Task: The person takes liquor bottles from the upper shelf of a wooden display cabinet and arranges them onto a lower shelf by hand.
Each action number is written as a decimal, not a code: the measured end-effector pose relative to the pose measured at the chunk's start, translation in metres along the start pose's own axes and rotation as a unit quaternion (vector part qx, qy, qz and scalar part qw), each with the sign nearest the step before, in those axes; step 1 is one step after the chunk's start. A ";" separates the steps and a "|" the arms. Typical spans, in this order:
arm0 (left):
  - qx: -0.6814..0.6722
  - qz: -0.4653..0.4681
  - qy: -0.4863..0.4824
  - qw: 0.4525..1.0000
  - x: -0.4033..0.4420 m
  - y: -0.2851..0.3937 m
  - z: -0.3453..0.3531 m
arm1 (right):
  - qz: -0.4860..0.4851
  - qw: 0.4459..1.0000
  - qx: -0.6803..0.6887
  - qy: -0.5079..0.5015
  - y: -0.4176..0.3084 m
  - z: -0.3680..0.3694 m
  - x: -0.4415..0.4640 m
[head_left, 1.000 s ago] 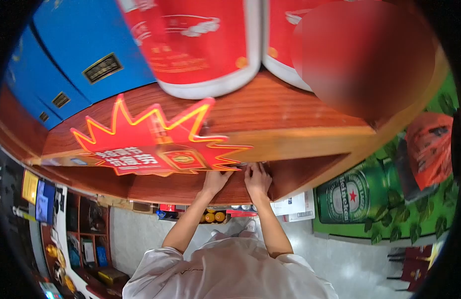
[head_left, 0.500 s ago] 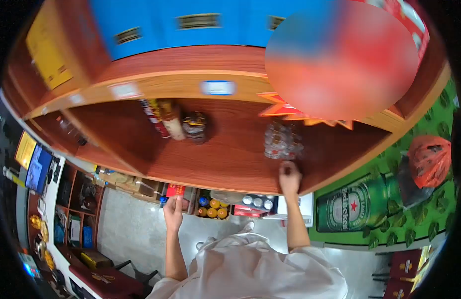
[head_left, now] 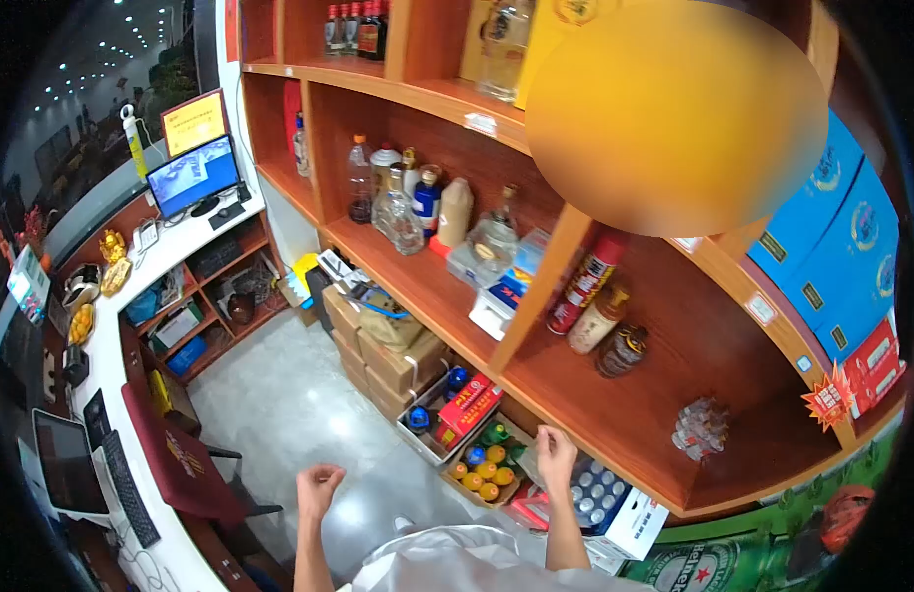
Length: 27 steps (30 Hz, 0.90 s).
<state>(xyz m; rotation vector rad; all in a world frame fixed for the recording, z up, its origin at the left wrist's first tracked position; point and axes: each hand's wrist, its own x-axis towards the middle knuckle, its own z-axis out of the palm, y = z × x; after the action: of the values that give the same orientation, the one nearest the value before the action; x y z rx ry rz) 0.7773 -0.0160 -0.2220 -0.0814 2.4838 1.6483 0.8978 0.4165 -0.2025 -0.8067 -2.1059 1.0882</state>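
Note:
My left hand (head_left: 319, 489) hangs over the grey floor with its fingers curled together; whether something small is in them is hidden. Just in front of the lower shelf edge is my right hand (head_left: 555, 458), its fingers also curled, near the crate of orange-capped bottles (head_left: 485, 476). Small clear glasses (head_left: 701, 428) stand clustered in the right shelf compartment. Left of them in that compartment are a dark round jar (head_left: 622, 349), a pale bottle (head_left: 597, 321) and a red can (head_left: 585, 283).
Glass bottles (head_left: 398, 215) fill the middle compartment. Cardboard boxes (head_left: 393, 370) and a crate with a red box (head_left: 467, 407) stand below. A white counter (head_left: 110, 326) with a monitor (head_left: 192, 176) and a maroon chair (head_left: 181, 459) are left. Blue boxes (head_left: 827, 242) stand upper right.
The view has swung left, bringing the counter and more shelves into sight. My right hand has come away from the glasses to the shelf's front; my left hand has stayed low, away from the shelf.

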 end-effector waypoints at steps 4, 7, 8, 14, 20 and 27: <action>-0.086 -0.028 0.054 0.994 0.002 -0.046 -0.041 | -0.170 0.980 -0.103 -0.027 -0.051 0.067 0.036; -0.165 -0.044 0.039 0.985 0.016 -0.071 -0.047 | -0.167 0.983 -0.074 0.022 -0.067 0.099 0.065; -0.195 -0.057 0.042 0.978 0.017 -0.075 -0.046 | -0.129 0.989 -0.075 0.023 -0.071 0.104 0.071; -0.153 -0.107 -0.045 0.981 0.102 -0.060 -0.053 | -0.030 0.990 0.065 0.119 -0.043 0.149 0.082; -0.070 0.002 -0.118 0.991 0.272 -0.026 -0.092 | 0.076 0.944 0.142 0.289 -0.044 0.192 0.075; -0.046 0.041 -0.174 0.983 0.427 0.036 -0.114 | 0.079 0.905 0.146 0.391 -0.039 0.223 0.073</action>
<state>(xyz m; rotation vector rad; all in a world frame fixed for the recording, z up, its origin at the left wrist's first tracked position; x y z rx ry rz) 0.3403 -0.0881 -0.2153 0.2785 2.1752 1.6449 0.6755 0.3481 -0.2542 -1.0515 -1.1920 0.9137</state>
